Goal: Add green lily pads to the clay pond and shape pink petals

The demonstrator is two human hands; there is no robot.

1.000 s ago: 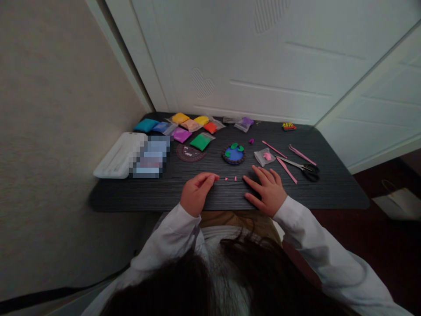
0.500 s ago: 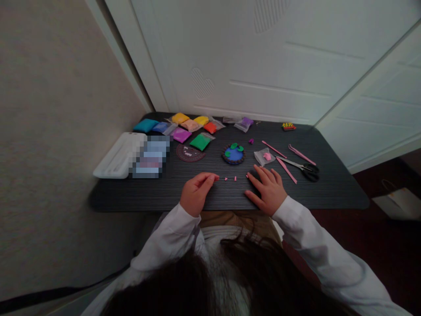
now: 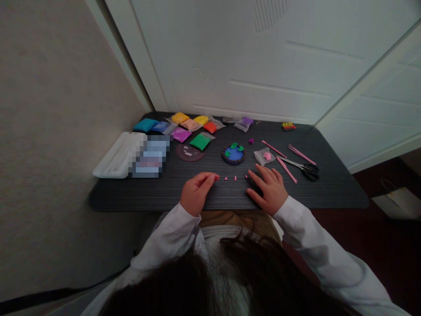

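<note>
My left hand (image 3: 196,193) is closed in a pinch at the table's front, a speck of pink clay (image 3: 216,177) showing at its fingertips. Between my hands, three small pink clay pieces (image 3: 235,178) lie in a row. My right hand (image 3: 269,188) rests open, palm down, its index fingertip just right of the last piece. Beyond the row sits a round blue clay pond (image 3: 233,154) with a brown beaded rim and green leaves. Close behind my right hand is a clear bag (image 3: 263,157) with a pink clay lump (image 3: 267,156).
Pink modelling tools (image 3: 287,170) and black-handled scissors (image 3: 308,171) lie on the right, with pink tweezers (image 3: 301,154) behind. Coloured clay packets (image 3: 201,141) crowd the back left. A white tray (image 3: 115,158) stands at the left, and a dark red protractor-shaped sheet (image 3: 184,153) lies nearby.
My right hand has shifted slightly right, its index fingertip coming off the rightmost pink clay piece. My left hand stays in its pinch in the same place.
</note>
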